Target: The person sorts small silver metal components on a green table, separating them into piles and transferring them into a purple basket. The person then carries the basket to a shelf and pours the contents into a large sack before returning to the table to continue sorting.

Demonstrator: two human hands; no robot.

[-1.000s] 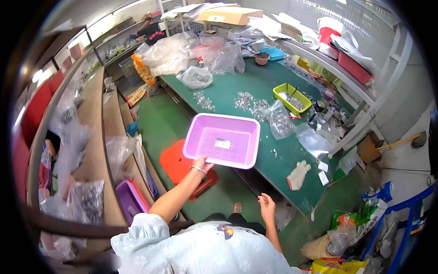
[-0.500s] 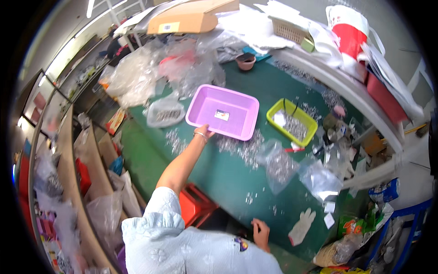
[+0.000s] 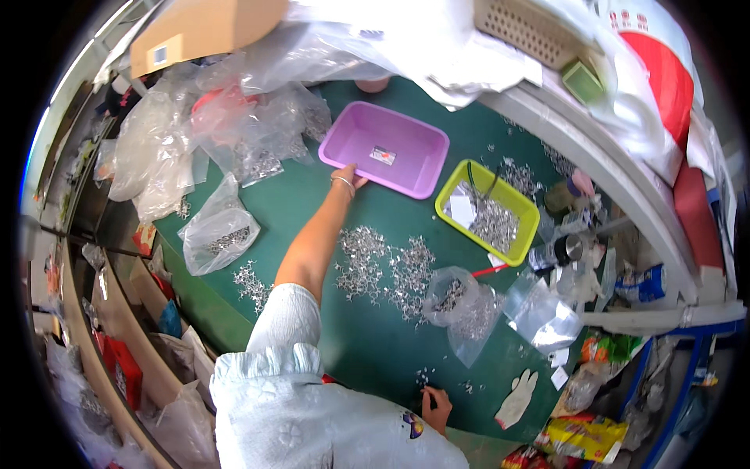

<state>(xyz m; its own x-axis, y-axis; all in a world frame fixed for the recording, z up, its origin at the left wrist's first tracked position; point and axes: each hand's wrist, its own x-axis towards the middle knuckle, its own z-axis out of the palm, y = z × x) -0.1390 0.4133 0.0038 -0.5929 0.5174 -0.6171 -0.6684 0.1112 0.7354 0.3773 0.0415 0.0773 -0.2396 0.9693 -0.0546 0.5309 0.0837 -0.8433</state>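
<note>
My left arm is stretched out over the green table [image 3: 344,336], and my left hand [image 3: 348,178] grips the near rim of a shallow purple plastic tray [image 3: 406,176]. Only a small label [image 3: 383,155] shows on the tray's floor. Small silvery metal pieces [image 3: 361,270] lie in loose piles on the near side of the tray. My right hand [image 3: 437,409] rests by the table's near edge with fingers curled, beside a few scattered metal bits [image 3: 424,377]. Whatever its fingertips may hold is too small to make out.
A lime-green basket [image 3: 519,250] of metal pieces stands right of the tray. Clear plastic bags [image 3: 474,313] of pieces lie around. A white glove [image 3: 516,400] lies at the near right. Bags, papers and a cardboard box [image 3: 211,31] crowd the far side.
The purple tray, with my left hand on it, has moved away from the metal piles. My right hand has come closer to the scattered bits, and the head view has shifted.
</note>
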